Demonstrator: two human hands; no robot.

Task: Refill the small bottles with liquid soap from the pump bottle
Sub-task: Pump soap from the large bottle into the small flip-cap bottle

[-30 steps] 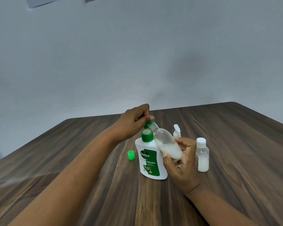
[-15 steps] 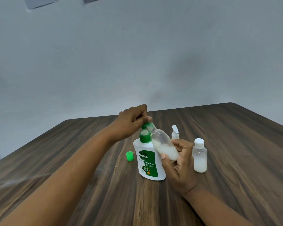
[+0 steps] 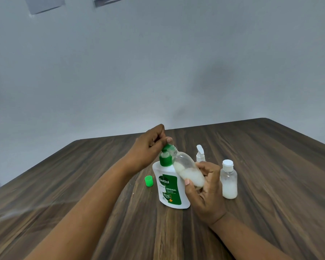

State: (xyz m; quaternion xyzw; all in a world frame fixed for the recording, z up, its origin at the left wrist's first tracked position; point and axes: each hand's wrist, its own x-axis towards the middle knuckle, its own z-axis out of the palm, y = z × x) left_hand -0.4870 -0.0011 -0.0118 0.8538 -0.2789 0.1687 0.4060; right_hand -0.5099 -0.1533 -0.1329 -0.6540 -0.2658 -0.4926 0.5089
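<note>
From my remote view little has moved: the small bottle (image 3: 185,163) in the right hand (image 3: 208,192) now tilts slightly steeper against the pump head (image 3: 167,147), and its white soap reaches further up the lower wall.

Masked by right hand (image 3: 204,190), body of spray bottle (image 3: 200,153); cropped at top, two wall sheets (image 3: 45,4); illegible, small print on pump bottle (image 3: 169,192).

You see a white pump bottle (image 3: 169,192) with green label and pump, a green cap (image 3: 148,181) at its nine o'clock, a clear small bottle (image 3: 188,169) and white-capped bottle (image 3: 229,182) at three o'clock, both milky white below, on a dark-brown wood-grain desk (image 3: 270,184).
</note>
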